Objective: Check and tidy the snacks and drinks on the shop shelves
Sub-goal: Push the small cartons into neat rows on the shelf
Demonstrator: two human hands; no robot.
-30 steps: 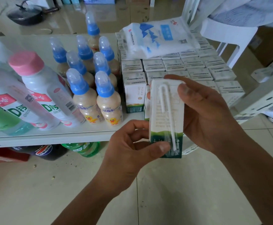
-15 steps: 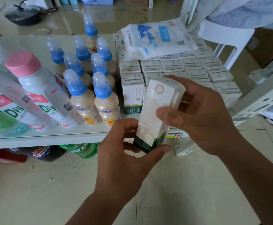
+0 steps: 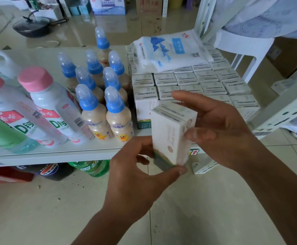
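A small white milk carton [image 3: 169,133] with a green base is held upright in front of the shelf edge, slightly blurred. My left hand [image 3: 137,175] pinches its bottom corner between thumb and fingers. My right hand [image 3: 220,131] grips its upper right side, thumb across the front face. Behind it, rows of matching milk cartons [image 3: 193,82] fill the right part of the white shelf [image 3: 47,152]. Several beige drink bottles with blue caps [image 3: 94,110] stand to their left.
Two large pink-capped bottles [image 3: 45,106] and a green bottle [image 3: 1,131] stand at the shelf's left. A white and blue bag [image 3: 169,50] lies on the cartons. Soda bottles [image 3: 89,167] lie below the shelf. A white chair [image 3: 241,45], another person's clothing and a black pan [image 3: 33,26] are behind.
Both hands turned the carton: its straw side faced me a second ago, now a plain side and its top show. It stays in front of the shelf edge.
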